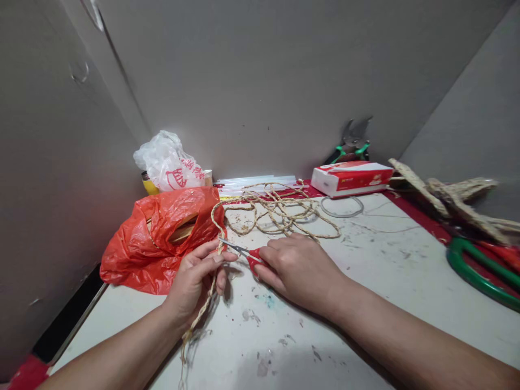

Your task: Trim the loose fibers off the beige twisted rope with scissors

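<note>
A braided straw cord (202, 312) runs through the fingers of my left hand (197, 276), its frayed end hanging below toward the table's front. My right hand (299, 268) is closed around the handles of small red scissors (252, 259). The scissors point left, and their slightly parted blades are at the cord just above my left fingertips. Behind my hands the rest of the cord lies in loose loops on the white table (325, 325).
A red plastic bag (140, 238) with strips inside sits left, a white bag (166, 160) behind it. White sticks (258, 185), a tissue pack (352, 179) and pruning shears (352, 142) line the back. Green-handled scissors (467, 271) and dry husks (422, 187) lie right. A wire coil (343, 215) is near the pack.
</note>
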A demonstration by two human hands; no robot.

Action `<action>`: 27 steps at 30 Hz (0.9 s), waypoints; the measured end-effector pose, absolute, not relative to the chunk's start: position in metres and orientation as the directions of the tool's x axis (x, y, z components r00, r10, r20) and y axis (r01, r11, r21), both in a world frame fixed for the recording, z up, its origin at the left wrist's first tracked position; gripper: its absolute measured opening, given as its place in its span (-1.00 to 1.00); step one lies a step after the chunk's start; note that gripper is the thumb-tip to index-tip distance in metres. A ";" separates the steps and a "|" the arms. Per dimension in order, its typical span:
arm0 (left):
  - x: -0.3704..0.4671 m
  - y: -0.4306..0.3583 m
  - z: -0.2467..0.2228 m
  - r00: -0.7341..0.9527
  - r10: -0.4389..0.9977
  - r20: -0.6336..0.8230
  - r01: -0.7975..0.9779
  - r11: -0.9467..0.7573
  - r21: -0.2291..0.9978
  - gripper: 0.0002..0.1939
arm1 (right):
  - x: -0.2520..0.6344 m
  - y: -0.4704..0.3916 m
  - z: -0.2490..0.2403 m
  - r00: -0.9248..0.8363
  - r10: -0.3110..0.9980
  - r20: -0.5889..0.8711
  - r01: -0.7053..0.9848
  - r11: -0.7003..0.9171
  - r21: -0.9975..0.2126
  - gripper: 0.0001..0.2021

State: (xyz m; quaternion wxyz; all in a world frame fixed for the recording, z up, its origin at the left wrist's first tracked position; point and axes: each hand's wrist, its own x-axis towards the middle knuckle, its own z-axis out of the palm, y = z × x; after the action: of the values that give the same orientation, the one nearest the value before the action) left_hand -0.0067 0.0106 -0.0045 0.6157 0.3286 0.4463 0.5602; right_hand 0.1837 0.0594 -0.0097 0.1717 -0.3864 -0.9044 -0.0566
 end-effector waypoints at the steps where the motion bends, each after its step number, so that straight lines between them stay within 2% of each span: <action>1: -0.008 0.011 -0.005 -0.012 0.984 -0.177 -0.407 0.157 0.900 -0.69 | 0.184 0.060 -0.010 -0.646 0.682 0.343 0.717 0.696 -0.032 -0.72; 10: -0.008 0.013 -0.004 -0.040 0.982 -0.182 -0.426 0.148 0.893 -0.76 | 0.188 0.062 -0.011 -0.619 0.684 0.386 0.698 0.704 -0.130 -0.75; 20: -0.006 0.010 -0.002 -0.003 0.984 -0.180 -0.356 0.167 0.919 -0.71 | 0.188 0.061 -0.009 -0.636 0.663 0.394 0.684 0.721 -0.110 -0.74; 27: -0.007 0.009 -0.002 0.039 0.983 -0.181 -0.327 0.184 0.927 -0.87 | 0.188 0.062 -0.013 -0.665 0.645 0.377 0.650 0.748 -0.134 -0.74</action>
State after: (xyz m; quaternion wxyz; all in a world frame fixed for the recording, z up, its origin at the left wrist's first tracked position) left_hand -0.0071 0.0089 -0.0024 0.6229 0.3628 0.4515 0.5259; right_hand 0.1877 0.0621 -0.0131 0.2045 -0.3549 -0.9123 -0.0059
